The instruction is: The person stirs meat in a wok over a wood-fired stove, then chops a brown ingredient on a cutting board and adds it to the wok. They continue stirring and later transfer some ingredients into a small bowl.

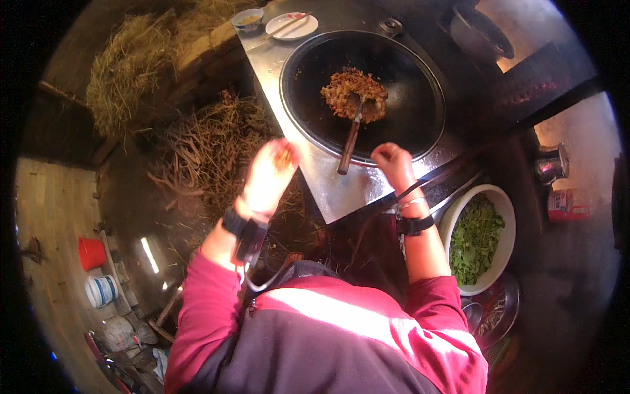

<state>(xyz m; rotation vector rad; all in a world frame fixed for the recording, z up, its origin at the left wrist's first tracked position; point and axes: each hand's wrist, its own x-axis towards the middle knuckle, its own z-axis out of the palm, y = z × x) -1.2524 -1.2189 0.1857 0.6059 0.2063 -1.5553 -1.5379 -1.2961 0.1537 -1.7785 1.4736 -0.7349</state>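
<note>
A wide black wok (408,64) is set in a shiny metal stove top (334,197). In its middle lies a heap of chopped, browned food (344,88). The metal end of a wooden-handled spatula (350,143) rests in that heap, its handle leaning over the near rim. My left hand (270,172), overexposed and blurred, is cupped left of the stove edge around a small orange-brown bit of stuff I cannot name. Over the wok's near right rim is my right hand (395,162), fingers curled with the tips together. Whether anything is between them cannot be seen. Neither hand touches the spatula.
To my right stand a white basin (509,231) of green leaves and a metal bowl (514,310). A plate (295,29) with chopsticks and a small bowl (247,19) sit at the far corner. Twigs and straw (216,143) lie left; a black cable passes my right wrist.
</note>
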